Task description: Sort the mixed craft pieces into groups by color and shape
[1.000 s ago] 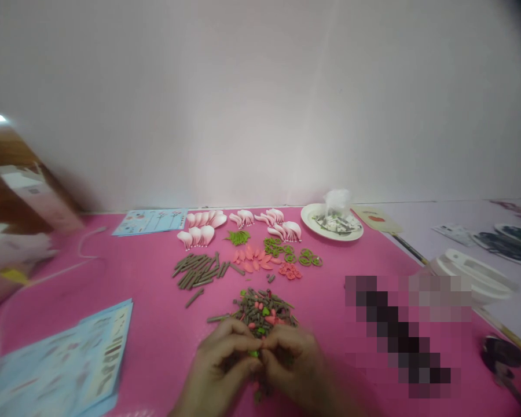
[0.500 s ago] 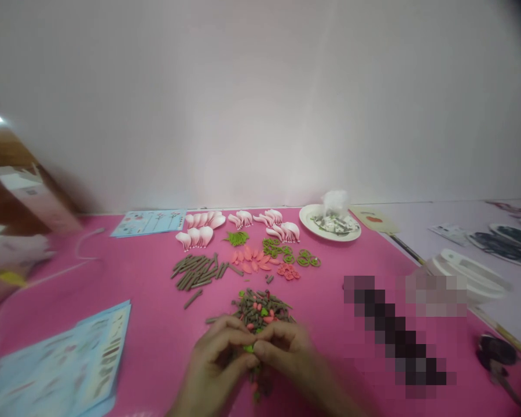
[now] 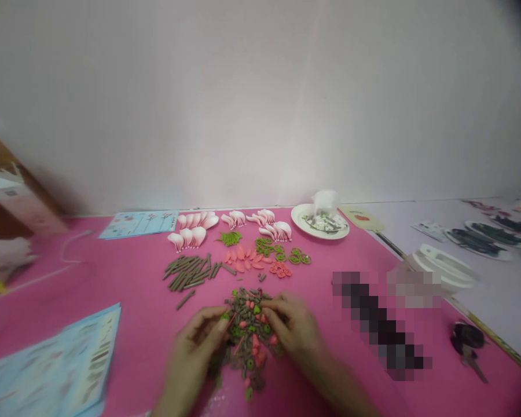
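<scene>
A mixed pile of small brown, green and pink building pieces (image 3: 245,330) lies on the pink tabletop between my hands. At its left edge my left hand (image 3: 202,333) pinches a small green piece (image 3: 225,316) between thumb and index finger. On the right, my right hand (image 3: 293,324) has its thumb and index finger bent close together over the pile; what is between them, if anything, is hidden. Beyond the pile lie sorted groups: brown sticks (image 3: 189,272), coral-pink leaf-shaped pieces (image 3: 245,258), green rings (image 3: 267,247) and coral flower-like pieces (image 3: 280,270).
Pale pink petal pieces (image 3: 191,237) and thin green pieces (image 3: 230,238) sit farther back. A white plate (image 3: 296,215) holds scraps and a crumpled bag. Blue instruction sheets (image 3: 61,359) lie front left; keys (image 3: 468,344) and a pixelated dark object are right.
My hands have moved apart from their meeting point over the pile, left hand leftward and right hand rightward, uncovering more pieces. The view has shifted slightly to the right.
</scene>
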Demonstrator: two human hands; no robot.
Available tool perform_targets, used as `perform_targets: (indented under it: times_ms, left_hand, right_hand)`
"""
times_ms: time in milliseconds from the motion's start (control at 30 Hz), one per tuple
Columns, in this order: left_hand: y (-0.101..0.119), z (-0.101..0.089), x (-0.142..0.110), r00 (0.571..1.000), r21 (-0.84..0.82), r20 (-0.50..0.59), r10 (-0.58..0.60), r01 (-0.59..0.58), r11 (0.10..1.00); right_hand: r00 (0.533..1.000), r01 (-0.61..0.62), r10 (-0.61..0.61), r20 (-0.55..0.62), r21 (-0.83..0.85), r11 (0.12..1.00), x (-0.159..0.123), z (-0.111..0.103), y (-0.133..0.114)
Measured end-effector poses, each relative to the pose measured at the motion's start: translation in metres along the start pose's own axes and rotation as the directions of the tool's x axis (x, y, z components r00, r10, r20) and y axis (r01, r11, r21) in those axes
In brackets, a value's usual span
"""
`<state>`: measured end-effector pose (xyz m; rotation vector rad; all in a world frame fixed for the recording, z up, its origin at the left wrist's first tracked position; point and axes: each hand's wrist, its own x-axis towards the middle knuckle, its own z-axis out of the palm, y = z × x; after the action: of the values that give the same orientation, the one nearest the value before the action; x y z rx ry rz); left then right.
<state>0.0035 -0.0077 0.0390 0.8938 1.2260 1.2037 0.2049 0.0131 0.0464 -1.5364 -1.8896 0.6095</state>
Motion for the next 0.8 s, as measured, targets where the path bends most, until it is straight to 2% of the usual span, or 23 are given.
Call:
perform_targets:
  times_ms: [100,200,333,533,667,733,800]
  left_hand:
    - [-0.005,-0.003,0.002,0.995,-0.093,-0.056,-0.083,0.077,0.993]
    - [-0.006,-0.004,0.004,0.989,-0.139,-0.062,-0.134,0.124,0.983]
    - [-0.005,-0.002,0.006,0.988,-0.163,-0.042,-0.152,0.143,0.976]
    - [-0.004,0.001,0.004,0.987,-0.192,0.021,-0.158,0.159,0.968]
    - [-0.004,0.004,0.004,0.99,-0.212,0.055,-0.132,0.141,0.967]
    - [-0.004,0.005,0.005,0.99,-0.217,0.064,-0.123,0.134,0.967]
    - [-0.006,0.005,0.005,0.992,-0.196,0.08,-0.102,0.116,0.974]
  right_hand:
    - [0.999,-0.049,0.049,0.007,-0.038,0.998,0.0,-0.007,-0.001]
    - [0.994,-0.087,0.092,0.05,-0.1,0.991,-0.001,-0.014,-0.003]
    - [0.989,-0.046,0.073,0.131,-0.194,0.98,-0.004,-0.013,-0.002]
    - [0.993,0.033,-0.007,0.114,-0.23,0.973,-0.007,-0.001,0.003]
    - [0.999,0.028,-0.025,0.037,-0.085,0.996,-0.005,-0.003,-0.005]
    - [0.999,-0.044,0.042,0.028,0.091,0.995,-0.004,-0.003,-0.009]
    - [0.988,-0.15,0.135,0.07,0.305,0.94,-0.004,-0.001,-0.011]
